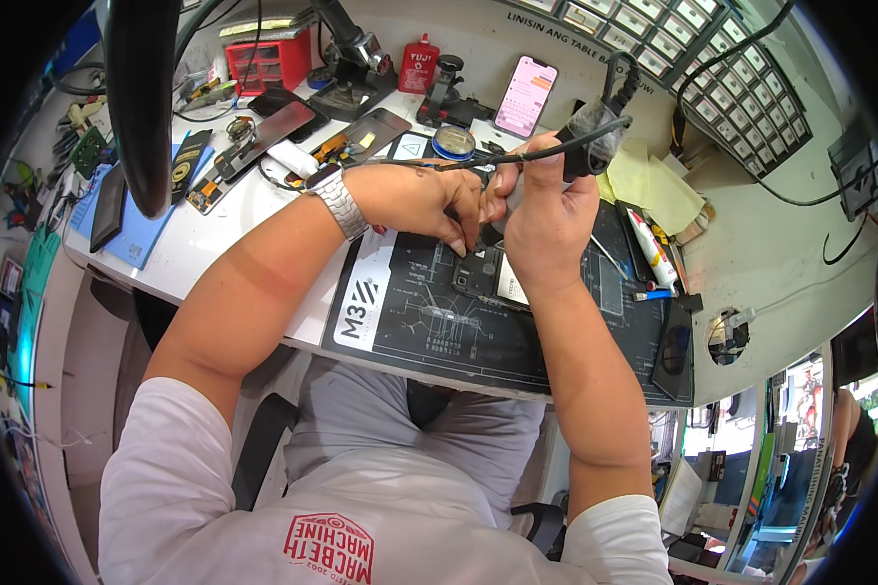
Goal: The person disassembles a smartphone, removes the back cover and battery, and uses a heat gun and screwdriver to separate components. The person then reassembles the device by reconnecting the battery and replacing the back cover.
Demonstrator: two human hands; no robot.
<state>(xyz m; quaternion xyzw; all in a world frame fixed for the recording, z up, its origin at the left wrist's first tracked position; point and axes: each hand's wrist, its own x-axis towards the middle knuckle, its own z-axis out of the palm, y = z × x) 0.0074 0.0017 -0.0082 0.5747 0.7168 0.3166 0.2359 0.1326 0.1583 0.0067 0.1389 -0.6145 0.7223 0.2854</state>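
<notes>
Over a cluttered tabletop (190, 265), the right hand (553, 224) grips a corded tool (596, 144) while the left hand (415, 200) bends its fingers, hold unclear, beside an opened phone (473, 277) on a dark mat (458, 346), work likely best served by a steady, gentle touch.

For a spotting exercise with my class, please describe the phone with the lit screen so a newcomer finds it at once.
Start at the white workbench and go to its far side, beyond the right hand. A phone is there, right of the black stand and red bottle. Its glowing pink screen sets it apart from both.
</notes>
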